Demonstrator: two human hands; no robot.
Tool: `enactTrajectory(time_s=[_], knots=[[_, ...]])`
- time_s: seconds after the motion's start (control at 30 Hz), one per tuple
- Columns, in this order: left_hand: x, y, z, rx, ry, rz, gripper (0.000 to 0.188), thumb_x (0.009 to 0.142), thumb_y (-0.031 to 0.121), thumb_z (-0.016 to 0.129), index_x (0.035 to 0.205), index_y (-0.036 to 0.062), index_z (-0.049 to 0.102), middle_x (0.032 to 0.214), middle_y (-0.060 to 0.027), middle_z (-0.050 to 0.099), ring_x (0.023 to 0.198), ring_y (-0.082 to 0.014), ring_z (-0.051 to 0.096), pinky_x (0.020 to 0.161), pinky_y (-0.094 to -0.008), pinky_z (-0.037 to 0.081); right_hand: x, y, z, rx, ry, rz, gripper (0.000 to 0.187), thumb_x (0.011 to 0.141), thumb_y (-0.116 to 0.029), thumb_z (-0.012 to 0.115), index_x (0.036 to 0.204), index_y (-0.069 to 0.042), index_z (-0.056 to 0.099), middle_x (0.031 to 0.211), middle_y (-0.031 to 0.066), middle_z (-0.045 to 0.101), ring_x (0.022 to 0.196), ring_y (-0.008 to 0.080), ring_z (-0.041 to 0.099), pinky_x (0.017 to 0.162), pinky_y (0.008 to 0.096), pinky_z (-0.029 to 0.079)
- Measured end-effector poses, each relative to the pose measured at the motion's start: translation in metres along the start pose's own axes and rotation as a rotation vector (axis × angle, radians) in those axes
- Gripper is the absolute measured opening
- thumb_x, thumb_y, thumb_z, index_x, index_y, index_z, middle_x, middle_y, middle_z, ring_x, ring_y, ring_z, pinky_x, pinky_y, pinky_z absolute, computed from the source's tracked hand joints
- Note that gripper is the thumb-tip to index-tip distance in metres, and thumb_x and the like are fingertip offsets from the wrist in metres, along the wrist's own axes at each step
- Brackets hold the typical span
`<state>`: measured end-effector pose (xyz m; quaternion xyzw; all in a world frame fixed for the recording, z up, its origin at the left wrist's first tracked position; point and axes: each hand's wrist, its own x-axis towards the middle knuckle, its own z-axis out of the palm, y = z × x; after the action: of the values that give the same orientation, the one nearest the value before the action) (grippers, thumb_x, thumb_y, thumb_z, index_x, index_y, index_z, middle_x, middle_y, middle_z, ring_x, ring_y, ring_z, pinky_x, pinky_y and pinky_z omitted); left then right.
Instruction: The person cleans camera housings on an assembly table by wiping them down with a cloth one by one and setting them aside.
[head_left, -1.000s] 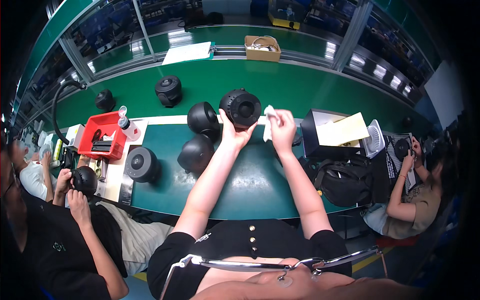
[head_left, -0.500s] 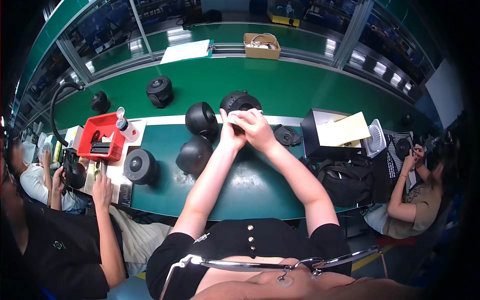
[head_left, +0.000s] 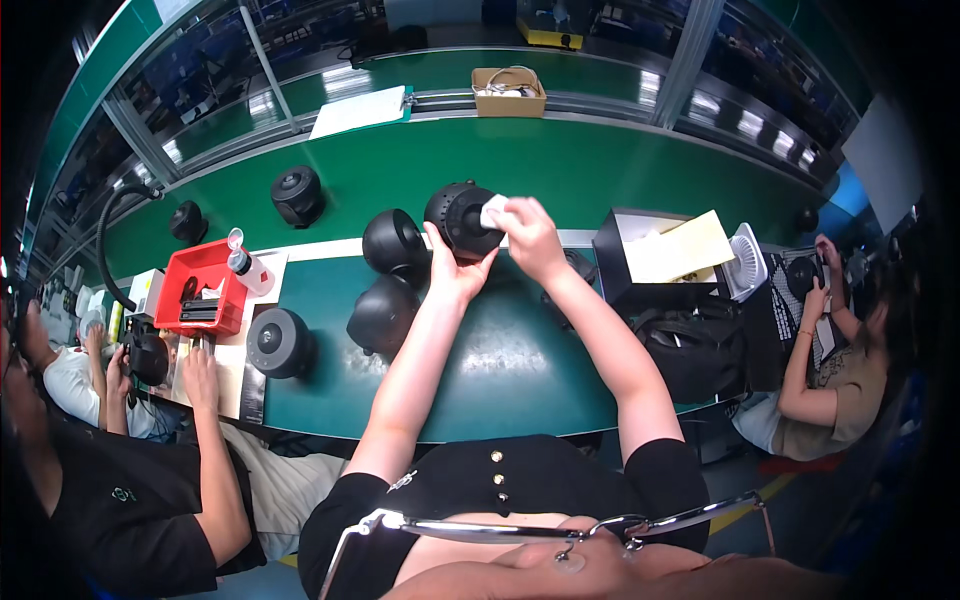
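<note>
A round black device (head_left: 460,208), with a ring of small holes on its housing, is propped at its lower side by my left hand (head_left: 457,272). The fingers of that hand curl under and around the device. My right hand (head_left: 532,240) pinches a small white cloth (head_left: 494,211) against the device's right side. Two more round black devices stand just left of my hands: one (head_left: 392,240) close by, another (head_left: 383,314) nearer to me. Part of a flat black ring-shaped part (head_left: 580,268) shows behind my right forearm.
Left are another black device (head_left: 280,342), a red bin (head_left: 240,318) and a bottle (head_left: 258,276); a co-worker's hand (head_left: 200,378) is near the bin. Right stand a black box (head_left: 620,262) with papers, a bag (head_left: 690,350) and a white fan (head_left: 746,262). A carton (head_left: 509,105) sits at the back.
My hands have moved apart: the right, with the white cloth, shifted right onto the device's side, while the left slid under the device. The device now sits tilted, its face turned toward the cloth.
</note>
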<state>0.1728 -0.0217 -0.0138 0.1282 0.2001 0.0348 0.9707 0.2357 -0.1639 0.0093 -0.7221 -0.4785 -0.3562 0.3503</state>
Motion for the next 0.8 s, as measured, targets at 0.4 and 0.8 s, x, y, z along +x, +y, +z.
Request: enactTrajectory(time_s=[0.4, 0.8], knots=[[0.006, -0.002, -0.005, -0.084, -0.020, 0.018, 0.079, 0.084, 0.074, 0.047, 0.135, 0.0133, 0.049, 0.135, -0.0098, 0.052, 0.126, -0.0285, 0.050, 0.105, -0.0483, 0.044, -0.024, -0.021, -0.011, 0.022, 0.056, 0.092, 0.028, 0.073, 0.004, 0.063, 0.098, -0.007, 0.069, 0.095, 0.0129, 0.060, 0.088, 0.0312, 0.061, 0.073, 0.0381, 0.053], [0.005, -0.005, 0.001, 0.029, -0.023, -0.010, 0.084, 0.081, 0.076, 0.048, 0.139, 0.0154, 0.046, 0.141, -0.0090, 0.047, 0.129, -0.0272, 0.048, 0.108, -0.0475, 0.040, -0.015, 0.003, -0.005, -0.098, 0.103, -0.015, 0.037, 0.069, 0.006, 0.063, 0.104, -0.008, 0.069, 0.099, 0.0116, 0.059, 0.084, 0.0293, 0.060, 0.071, 0.0371, 0.053]])
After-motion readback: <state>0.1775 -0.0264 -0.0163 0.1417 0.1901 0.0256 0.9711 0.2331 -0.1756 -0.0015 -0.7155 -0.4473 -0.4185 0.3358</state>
